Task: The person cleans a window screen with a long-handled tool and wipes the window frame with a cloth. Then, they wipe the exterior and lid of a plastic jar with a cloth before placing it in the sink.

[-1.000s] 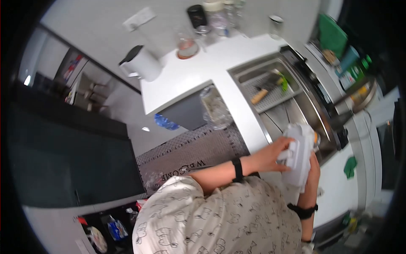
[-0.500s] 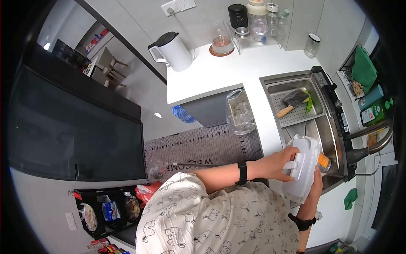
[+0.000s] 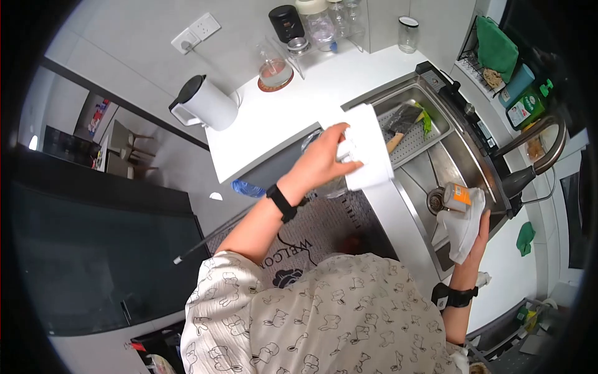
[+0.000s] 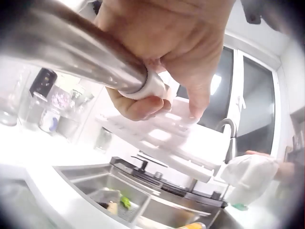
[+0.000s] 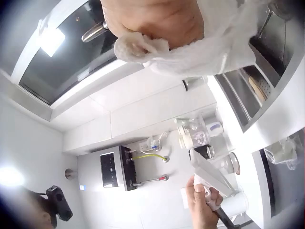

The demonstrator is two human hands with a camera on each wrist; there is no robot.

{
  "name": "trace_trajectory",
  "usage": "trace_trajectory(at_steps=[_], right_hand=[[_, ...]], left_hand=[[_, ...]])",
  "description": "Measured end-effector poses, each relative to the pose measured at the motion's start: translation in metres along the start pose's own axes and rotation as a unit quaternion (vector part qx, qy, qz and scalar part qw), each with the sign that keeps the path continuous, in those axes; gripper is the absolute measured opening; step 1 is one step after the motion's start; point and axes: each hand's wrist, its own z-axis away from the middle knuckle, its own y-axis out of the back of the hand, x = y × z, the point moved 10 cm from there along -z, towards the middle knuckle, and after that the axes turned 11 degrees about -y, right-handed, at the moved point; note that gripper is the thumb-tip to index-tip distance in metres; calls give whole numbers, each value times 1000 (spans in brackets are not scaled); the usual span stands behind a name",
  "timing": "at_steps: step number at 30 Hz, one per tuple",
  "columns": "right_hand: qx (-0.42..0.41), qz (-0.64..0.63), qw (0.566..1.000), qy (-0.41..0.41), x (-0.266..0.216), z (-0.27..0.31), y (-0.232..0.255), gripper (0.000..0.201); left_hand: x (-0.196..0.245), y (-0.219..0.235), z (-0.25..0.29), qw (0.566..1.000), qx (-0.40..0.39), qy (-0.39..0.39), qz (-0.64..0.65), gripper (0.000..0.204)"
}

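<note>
My left hand (image 3: 316,159) grips the white joint of a flat mop, where the metal pole (image 4: 78,55) meets the white mop head (image 3: 374,149). The flat head is tilted up over the counter edge beside the sink. My right hand (image 3: 478,242) holds a crumpled white cloth (image 3: 460,234) above the near end of the sink, apart from the mop head. In the right wrist view the cloth (image 5: 214,55) hangs in folds around the hand. Just beyond it, a jar with an orange label (image 3: 458,196) lies in the sink.
The steel sink (image 3: 418,190) has a perforated tray (image 3: 416,144) with a wooden-handled knife and green leaves. A curved faucet (image 3: 539,171) stands on its right side. On the white counter are a kettle (image 3: 208,103) and a glass jug (image 3: 274,71). A welcome mat (image 3: 311,230) covers the floor.
The cloth, earlier against the mop head, has come away from it in my right hand. My left hand has moved up and left with the mop; the jar now shows more fully.
</note>
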Motion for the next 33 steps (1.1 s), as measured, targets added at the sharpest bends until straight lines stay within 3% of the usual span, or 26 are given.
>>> trace_trajectory(at_steps=[9,14,16,18,20,22,24,26,29,30,31,33], right_hand=[[172,-48,984,18,13,81,80,46],[304,-42,945,109,11,156,138,42],[363,-30,919,148,11,189,147,40],[446,-13,881,159,5,228,145,34],[442,3,876,194,0,263,168,32],[492,28,839,230,-9,284,158,26],[544,34,797,259,-13,303,162,24],[580,42,764,279,-17,315,173,21],[656,99,683,305,-31,335,202,20],[659,100,680,307,-34,333,215,20],[691,151,633,317,-43,339,219,21],[731,240,545,333,-56,343,244,25]], left_hand=[[-116,20,-138,997,-13,-27,-74,74],[-200,-26,-197,990,-93,-23,-99,85],[-237,-41,-206,990,-87,-60,-96,86],[-277,-65,-209,989,-132,-21,-62,80],[-271,-75,-204,989,-144,-20,-6,77],[-321,-91,-212,991,-137,-5,-7,76],[-291,-97,-200,971,-209,116,-19,75],[-300,-108,-209,983,-168,68,13,74],[-308,-113,-220,981,-178,75,6,74],[-311,-114,-223,981,-174,79,5,74],[-300,-113,-223,980,-167,106,20,75],[-352,-116,-246,990,-141,-12,-1,67]])
